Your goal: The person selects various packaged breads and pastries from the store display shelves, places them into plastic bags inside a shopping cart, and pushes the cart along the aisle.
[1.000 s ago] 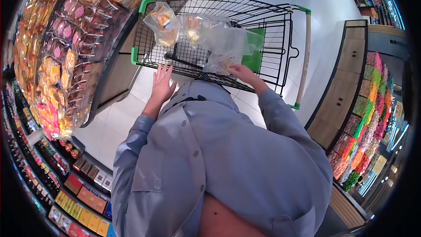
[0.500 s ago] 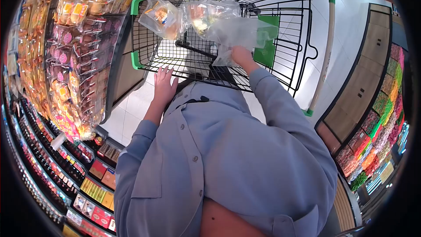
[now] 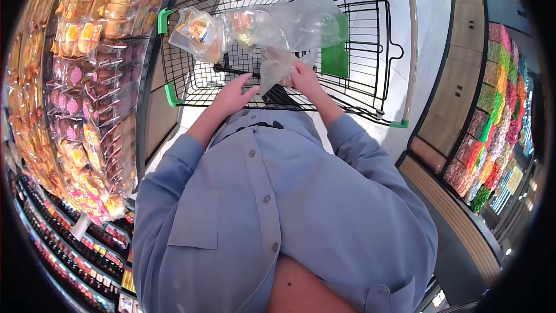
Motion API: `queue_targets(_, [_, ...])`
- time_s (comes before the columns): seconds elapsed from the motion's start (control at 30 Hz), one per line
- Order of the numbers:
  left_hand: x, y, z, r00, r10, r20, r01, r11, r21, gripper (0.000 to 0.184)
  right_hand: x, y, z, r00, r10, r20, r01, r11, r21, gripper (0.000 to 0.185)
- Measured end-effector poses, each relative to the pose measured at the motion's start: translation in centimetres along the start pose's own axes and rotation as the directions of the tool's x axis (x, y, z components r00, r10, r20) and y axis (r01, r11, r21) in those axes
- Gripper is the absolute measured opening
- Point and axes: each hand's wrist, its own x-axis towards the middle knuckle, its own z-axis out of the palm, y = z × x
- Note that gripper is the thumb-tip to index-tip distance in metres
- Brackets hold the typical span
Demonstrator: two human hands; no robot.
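In the head view, a clear plastic bag (image 3: 281, 66) hangs from my right hand (image 3: 306, 79), whose fingers are closed on it. The plastic spreads up over the wire shopping cart (image 3: 359, 95). My left hand (image 3: 234, 95) is at the cart's near side with fingers apart, just left of the bag and holding nothing. Inside the cart lie a bagged item that looks like bread (image 3: 200, 32) and a second clear bag with food (image 3: 242, 21), partly covered by the loose plastic. What the held bag contains, if anything, I cannot make out.
Racks of packaged bread (image 3: 75, 75) stand close on the left, with shelves of small packs (image 3: 69, 249) below. A wooden cabinet (image 3: 457, 69) and bins of colourful wrapped goods (image 3: 492, 116) line the right. The cart's handle (image 3: 413, 52) is on its right end.
My left hand has moved up and right from the cart's near edge toward the bag. My right hand has shifted left and slightly down, pulling the bag along.
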Motion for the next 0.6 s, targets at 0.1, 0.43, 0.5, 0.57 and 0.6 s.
queue_targets(0.1, [1.0, 2.2, -0.4, 0.999, -0.044, 0.004, 0.043, 0.992, 0.118, 0.062, -0.8, -2.8, 2.4, 0.997, 0.056, 0.045, -0.062, 0.985, 0.159, 0.026])
queue_targets(0.43, [-0.2, -2.3, -5.0, 0.879, -0.099, -0.466, -0.026, 0.967, -0.255, 0.020, -2.6, -9.3, 8.6, 0.888, 0.158, 0.431, -0.374, 0.794, 0.479, 0.022])
queue_targets(0.5, [-0.3, -2.0, -5.9, 0.858, -0.059, -0.511, -0.083, 0.964, -0.252, 0.019, -3.1, -10.5, 9.8, 0.870, 0.049, 0.491, -0.269, 0.881, 0.390, 0.029])
queue_targets(0.57, [0.0, -2.4, -6.1, 0.846, -0.005, -0.534, -0.105, 0.979, -0.175, 0.019, -2.7, -11.3, 10.5, 0.848, 0.043, 0.528, -0.268, 0.895, 0.357, 0.029])
queue_targets(0.6, [0.3, -2.8, -6.0, 0.837, 0.055, -0.545, -0.127, 0.987, -0.094, 0.018, -2.1, -11.5, 10.6, 0.813, 0.049, 0.580, -0.259, 0.923, 0.285, 0.028])
